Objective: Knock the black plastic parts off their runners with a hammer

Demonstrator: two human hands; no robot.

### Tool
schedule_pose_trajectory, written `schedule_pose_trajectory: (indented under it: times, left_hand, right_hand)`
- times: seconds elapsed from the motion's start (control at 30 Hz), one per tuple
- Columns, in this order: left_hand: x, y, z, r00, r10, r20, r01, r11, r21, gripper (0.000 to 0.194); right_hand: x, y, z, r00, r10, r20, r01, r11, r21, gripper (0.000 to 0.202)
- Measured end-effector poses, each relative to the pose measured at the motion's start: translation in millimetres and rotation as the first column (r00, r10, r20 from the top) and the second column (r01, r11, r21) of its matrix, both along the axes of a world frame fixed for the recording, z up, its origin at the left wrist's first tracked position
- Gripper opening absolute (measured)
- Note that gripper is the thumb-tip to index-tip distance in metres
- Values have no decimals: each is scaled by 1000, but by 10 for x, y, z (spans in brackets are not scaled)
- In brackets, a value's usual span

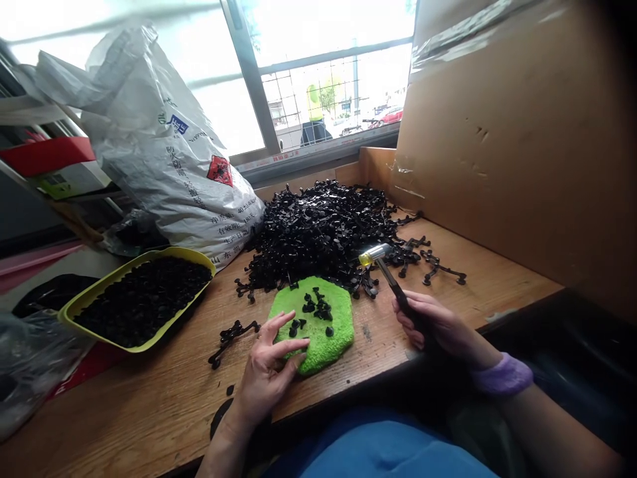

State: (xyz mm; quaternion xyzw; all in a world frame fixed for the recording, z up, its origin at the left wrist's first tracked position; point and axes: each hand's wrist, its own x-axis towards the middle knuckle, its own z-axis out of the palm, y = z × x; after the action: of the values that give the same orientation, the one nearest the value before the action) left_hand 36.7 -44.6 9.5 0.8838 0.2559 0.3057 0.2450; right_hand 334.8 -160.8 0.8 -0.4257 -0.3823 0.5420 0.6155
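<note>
My right hand (432, 318) is wrapped round the black handle of a small mallet (382, 259) with a metal head and a yellow tip. The mallet's head is raised to the right of a bright green pad (326, 348). My left hand (271, 365) rests at the pad's left front edge, fingers spread, with nothing visibly held. Several small black rubber-like pieces (319, 307) lie on the pad, and one single piece (329, 331) sits apart on its right side. Behind the pad rises a large heap of black moulded pieces joined by runners (318, 226).
A yellow tub (139, 346) full of small black pieces stands at the left. Behind it leans a white printed sack (174, 159). A big cardboard box (478, 133) walls off the right side. One loose black branch (231, 338) lies left of the pad on the wooden table (124, 411).
</note>
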Motion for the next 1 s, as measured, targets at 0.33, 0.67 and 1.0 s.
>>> schedule_pose_trajectory:
  times: [0.33, 0.67, 1.0]
  left_hand:
    - [275, 279, 128, 985, 173, -25, -174, 985, -2, 12]
    - [428, 349, 124, 971, 232, -65, -233, 972, -16, 13]
    - [236, -11, 75, 976, 212, -44, -203, 967, 152, 11]
  right_hand:
    - [4, 8, 2, 1000, 1, 8, -1, 1000, 9, 22]
    - [18, 1, -21, 1000, 9, -3, -9, 1000, -5, 23]
    - [37, -1, -43, 999, 38, -8, -39, 999, -24, 21]
